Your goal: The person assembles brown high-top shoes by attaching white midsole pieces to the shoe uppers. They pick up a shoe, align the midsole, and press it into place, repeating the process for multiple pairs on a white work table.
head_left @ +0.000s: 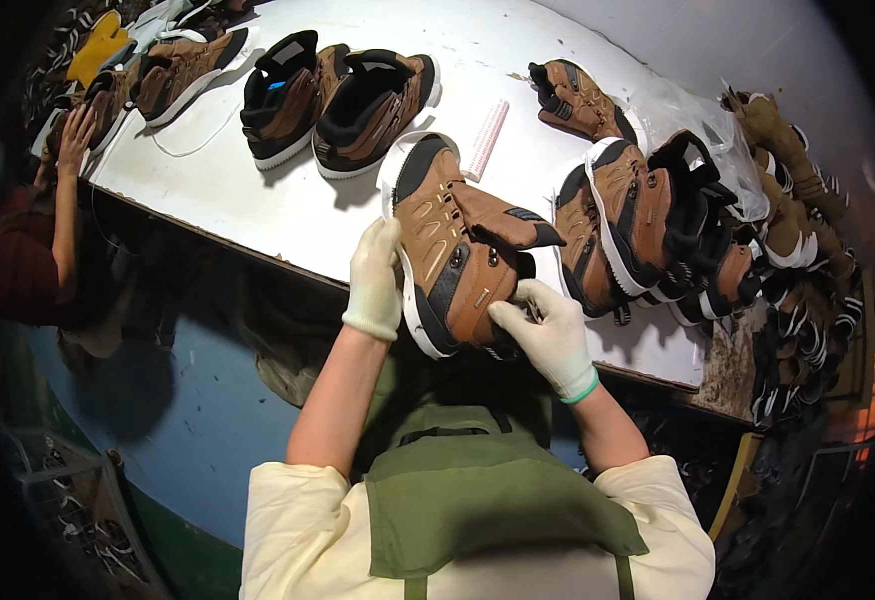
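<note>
Evidently 1 small label, illegible, on the handheld brown shoe

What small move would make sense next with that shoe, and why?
Perhaps the right hand could gently fold the tongue back toward the brown hiking shoe. The tongue sticks out to one side, the right hand is close by at the shoe's ankle end, and the left hand steadies the shoe at its sole side.
</note>
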A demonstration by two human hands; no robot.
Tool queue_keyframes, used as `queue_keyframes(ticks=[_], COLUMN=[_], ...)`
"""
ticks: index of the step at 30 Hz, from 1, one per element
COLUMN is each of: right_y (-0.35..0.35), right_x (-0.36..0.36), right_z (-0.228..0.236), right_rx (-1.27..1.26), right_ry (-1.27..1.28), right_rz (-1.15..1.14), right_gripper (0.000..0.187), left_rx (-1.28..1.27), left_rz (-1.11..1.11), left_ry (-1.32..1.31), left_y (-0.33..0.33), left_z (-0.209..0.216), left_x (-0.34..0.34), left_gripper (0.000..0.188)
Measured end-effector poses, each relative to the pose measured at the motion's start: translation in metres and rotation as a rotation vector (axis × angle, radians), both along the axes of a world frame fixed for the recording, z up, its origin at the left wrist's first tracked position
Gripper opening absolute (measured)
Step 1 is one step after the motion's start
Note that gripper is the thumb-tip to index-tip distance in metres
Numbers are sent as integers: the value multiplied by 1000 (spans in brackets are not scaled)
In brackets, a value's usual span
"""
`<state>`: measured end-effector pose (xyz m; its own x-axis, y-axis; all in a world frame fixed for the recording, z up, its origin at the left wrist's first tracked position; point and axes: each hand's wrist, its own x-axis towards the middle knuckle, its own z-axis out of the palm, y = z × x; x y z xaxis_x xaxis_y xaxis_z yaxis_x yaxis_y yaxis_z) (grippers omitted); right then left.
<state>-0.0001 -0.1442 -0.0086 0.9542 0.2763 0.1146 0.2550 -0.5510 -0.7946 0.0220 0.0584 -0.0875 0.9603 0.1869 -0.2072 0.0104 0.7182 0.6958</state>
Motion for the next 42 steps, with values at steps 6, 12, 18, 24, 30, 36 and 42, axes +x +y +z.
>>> queue_keyframes(ticks=[6,12,18,24,30,36,42], right_y=[1,-4,-6,-16,-17,-13,-2], right_x=[-1,-1,9,21,38,53,54], right_z=[-3,-4,-4,-9,11,25,42], right_rx=[2,-85,-195,-118,133,192,233], right_ry=[52,-149,-224,-194,-50,4,-17], right_rz=[-7,327,339,216,102,57,56], right_gripper=[21,44,39,35,36,32,28], left_rx=[472,378,605,418,-214,-275,56], left_rz=[41,24,65,49,17,8,-191], left_ry=[110,144,73,14,-194,-230,-19], left_y=[-19,-8,-6,-10,-21,-31,-15], left_z=[3,1,-17,-21,-16,-7,24], left_x=[-54,-50,-32,-20,-6,5,-14], left_gripper=[56,41,35,33,31,32,35])
